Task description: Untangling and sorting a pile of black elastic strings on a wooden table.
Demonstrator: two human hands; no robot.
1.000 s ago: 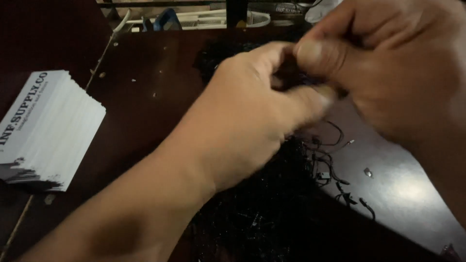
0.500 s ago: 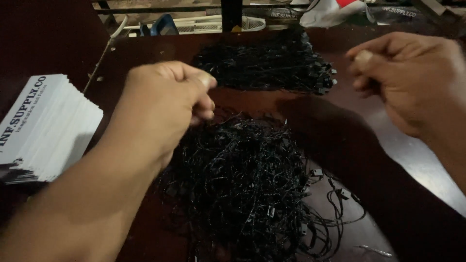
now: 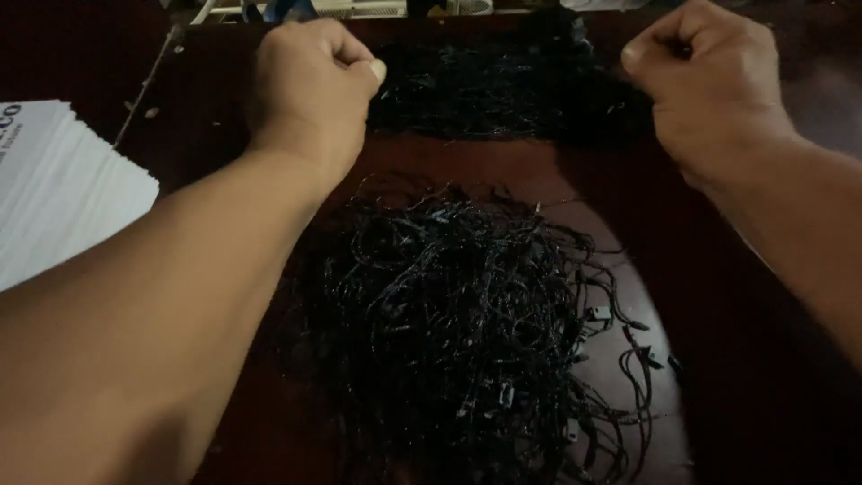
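Dark wood table point(image 3: 754, 377): loose black cords point(image 3: 467, 341) at 6 o'clock, tidier pile point(image 3: 503, 90) at 12. Left hand point(image 3: 310, 85) and right hand point(image 3: 705, 85) are fisted wide apart; can't tell what they pinch. Plenty looks unsorted.

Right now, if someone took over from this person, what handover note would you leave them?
Left hand: closed in a fist, raised above the far side of the table; whether it pinches a cord cannot be told.
Right hand: also fisted, far right, thumb pressed on forefinger.
Things: a loose tangle of black cords lies between the forearms on the dark table; a second, denser pile sits farther back between the fists. A stack of white cards lies at the left.
Done and left: two piles stand apart; the near heap is still tangled.
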